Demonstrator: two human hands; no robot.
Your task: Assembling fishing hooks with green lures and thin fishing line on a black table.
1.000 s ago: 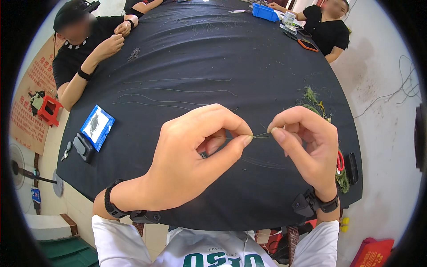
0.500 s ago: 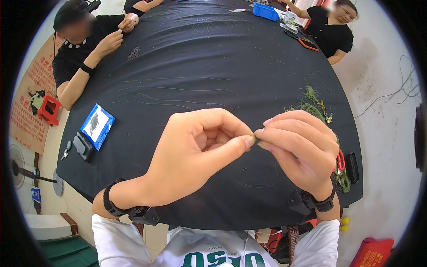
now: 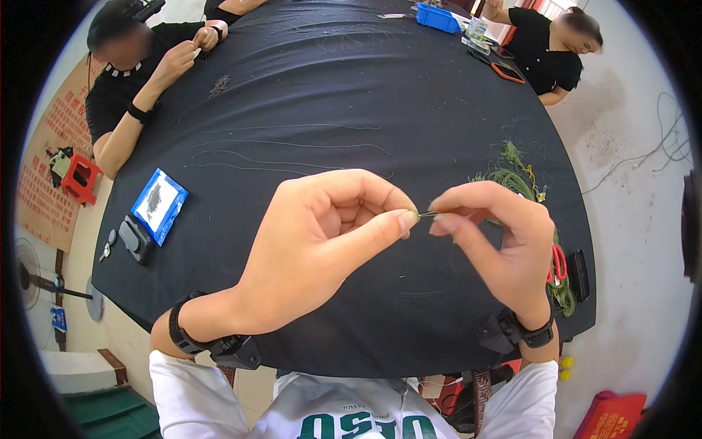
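Above the black-covered table, my left hand (image 3: 314, 249) pinches a thin thread (image 3: 425, 214) between thumb and forefinger. My right hand (image 3: 508, 238) pinches the same thread a short way to the right, its thumb and forefinger closed. Only a short stretch shows in the gap between the fingertips; whether anything small is tied on it I cannot make out. A faint thread lies on the cloth below my hands. Beyond them, several long thin threads (image 3: 292, 145) are laid out side by side. A tangled bundle of green thread (image 3: 512, 179) lies by my right hand.
Red-handled scissors (image 3: 559, 265) and a black case (image 3: 578, 275) lie at the right edge. A blue-and-white packet (image 3: 159, 206), a grey-black case (image 3: 136, 240) and keys (image 3: 107, 249) are at left. Co-workers sit at far left and far right; a blue bin (image 3: 437, 18) stands at the back.
My right fingertips have drawn slightly away from my left ones, and thread now shows between them. The right hand's other fingers have curled in. The co-worker at far right has turned their head down.
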